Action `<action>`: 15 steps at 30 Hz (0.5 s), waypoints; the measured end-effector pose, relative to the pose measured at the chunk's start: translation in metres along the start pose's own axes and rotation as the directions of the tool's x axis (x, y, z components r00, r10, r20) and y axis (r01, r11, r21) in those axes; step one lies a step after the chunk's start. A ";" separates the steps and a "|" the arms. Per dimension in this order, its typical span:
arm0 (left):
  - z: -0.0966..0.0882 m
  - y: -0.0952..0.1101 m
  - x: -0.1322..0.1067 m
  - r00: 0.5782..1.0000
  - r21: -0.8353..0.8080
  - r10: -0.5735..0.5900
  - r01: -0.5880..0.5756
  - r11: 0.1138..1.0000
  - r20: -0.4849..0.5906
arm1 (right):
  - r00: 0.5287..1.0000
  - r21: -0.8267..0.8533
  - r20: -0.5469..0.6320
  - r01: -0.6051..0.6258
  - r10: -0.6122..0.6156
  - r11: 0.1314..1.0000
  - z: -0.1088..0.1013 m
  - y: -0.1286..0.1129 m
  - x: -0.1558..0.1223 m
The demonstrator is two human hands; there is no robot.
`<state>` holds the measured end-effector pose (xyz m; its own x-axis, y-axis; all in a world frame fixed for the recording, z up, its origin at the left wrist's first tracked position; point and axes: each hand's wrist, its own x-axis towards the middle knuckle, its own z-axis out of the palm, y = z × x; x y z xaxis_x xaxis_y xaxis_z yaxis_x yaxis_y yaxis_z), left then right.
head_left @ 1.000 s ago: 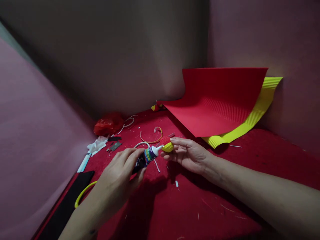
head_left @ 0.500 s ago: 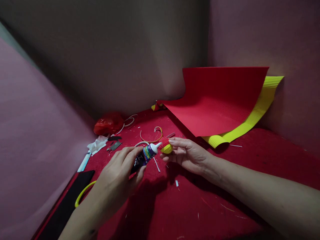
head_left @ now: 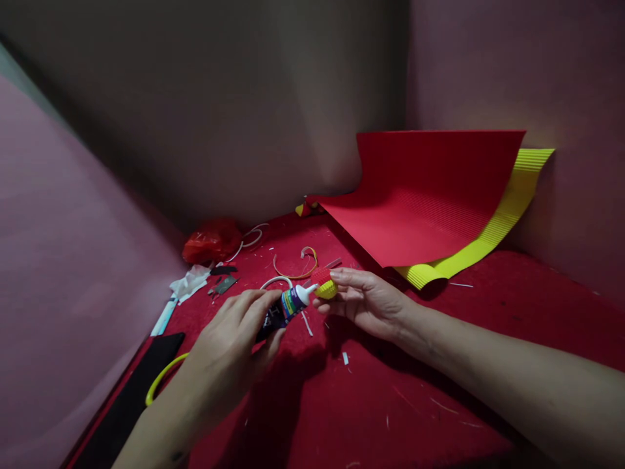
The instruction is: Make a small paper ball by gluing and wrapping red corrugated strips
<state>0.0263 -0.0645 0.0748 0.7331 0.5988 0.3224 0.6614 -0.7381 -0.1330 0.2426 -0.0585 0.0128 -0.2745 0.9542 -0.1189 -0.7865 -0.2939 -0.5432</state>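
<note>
My left hand is closed round a small glue tube with a white nozzle and a coloured label. The nozzle tip touches a small red and yellow ribbed paper ball. My right hand pinches that ball between thumb and fingers, a little above the red cloth surface.
A curled red corrugated sheet lies over a yellow corrugated sheet at the back right. A red plastic bag, white tissue, thin paper rings and scraps lie behind the hands. A black flat object with a yellow ring sits at the left.
The tube and ball have shifted only slightly; both hands keep their hold and stay in nearly the same place.
</note>
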 end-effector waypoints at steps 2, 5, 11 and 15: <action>0.001 0.000 0.000 1.000 0.002 -0.007 0.007 1.000 0.007 | 1.000 -0.003 -0.002 0.004 -0.004 1.000 0.000 0.000 0.000; 0.002 0.000 -0.001 1.000 0.007 -0.005 0.004 1.000 0.016 | 1.000 -0.008 0.004 0.004 -0.004 1.000 0.000 0.000 -0.001; 0.003 0.001 -0.002 1.000 0.003 0.024 -0.024 1.000 0.012 | 1.000 0.005 0.012 0.004 -0.004 1.000 0.001 -0.001 -0.003; 0.000 0.002 0.000 1.000 0.008 0.022 -0.022 1.000 0.000 | 1.000 0.034 0.000 0.017 -0.017 0.999 0.002 -0.001 -0.002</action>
<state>0.0274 -0.0660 0.0744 0.7475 0.5823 0.3197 0.6463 -0.7488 -0.1472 0.2434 -0.0603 0.0153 -0.2614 0.9589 -0.1099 -0.8094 -0.2799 -0.5162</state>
